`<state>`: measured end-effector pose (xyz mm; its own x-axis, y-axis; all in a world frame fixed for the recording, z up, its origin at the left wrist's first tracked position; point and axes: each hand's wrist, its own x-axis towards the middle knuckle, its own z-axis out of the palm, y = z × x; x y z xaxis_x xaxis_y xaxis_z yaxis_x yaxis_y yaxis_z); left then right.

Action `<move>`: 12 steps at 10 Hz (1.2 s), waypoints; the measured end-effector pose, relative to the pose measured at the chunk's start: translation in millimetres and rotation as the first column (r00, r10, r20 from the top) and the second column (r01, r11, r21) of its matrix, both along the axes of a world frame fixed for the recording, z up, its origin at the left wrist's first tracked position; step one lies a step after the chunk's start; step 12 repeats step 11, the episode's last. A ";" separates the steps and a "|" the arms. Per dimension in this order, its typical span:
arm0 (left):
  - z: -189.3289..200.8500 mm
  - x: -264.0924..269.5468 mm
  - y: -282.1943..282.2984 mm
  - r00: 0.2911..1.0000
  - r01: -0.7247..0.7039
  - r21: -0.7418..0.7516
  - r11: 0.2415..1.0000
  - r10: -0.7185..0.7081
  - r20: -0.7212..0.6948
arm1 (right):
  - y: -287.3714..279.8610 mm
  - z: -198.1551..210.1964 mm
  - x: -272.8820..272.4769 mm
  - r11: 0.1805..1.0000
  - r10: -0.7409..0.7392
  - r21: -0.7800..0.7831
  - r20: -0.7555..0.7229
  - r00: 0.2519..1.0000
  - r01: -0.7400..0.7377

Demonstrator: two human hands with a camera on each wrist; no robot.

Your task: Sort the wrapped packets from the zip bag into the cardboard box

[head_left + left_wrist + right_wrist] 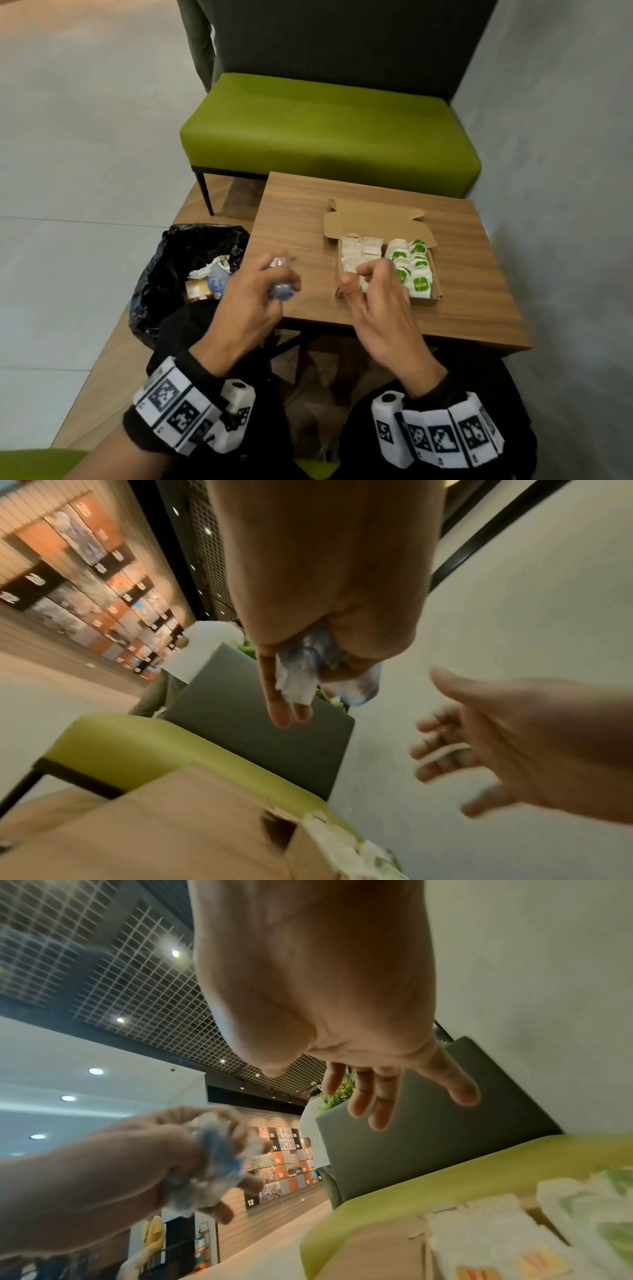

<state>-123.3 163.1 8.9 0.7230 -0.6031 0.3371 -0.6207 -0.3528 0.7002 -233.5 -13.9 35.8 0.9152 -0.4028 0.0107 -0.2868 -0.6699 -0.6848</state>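
My left hand grips the crumpled clear-and-blue zip bag above the table's left edge; the left wrist view shows the bag balled up in its curled fingers. The open cardboard box sits mid-table. It holds white wrapped packets on the left and green-labelled packets on the right. My right hand hovers over the box's near left corner. Its fingers are relaxed and hold nothing.
A bin lined with a black bag, with rubbish inside, stands on the floor left of the wooden table. A green bench sits behind the table, and a grey wall runs along the right. A person stands far back.
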 end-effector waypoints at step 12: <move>-211.9 228.2 161.3 0.858 0.008 0.673 0.740 0.340 -0.385 | -21.8 -28.3 1.7 0.977 -0.210 -0.016 -0.277 0.938 0.214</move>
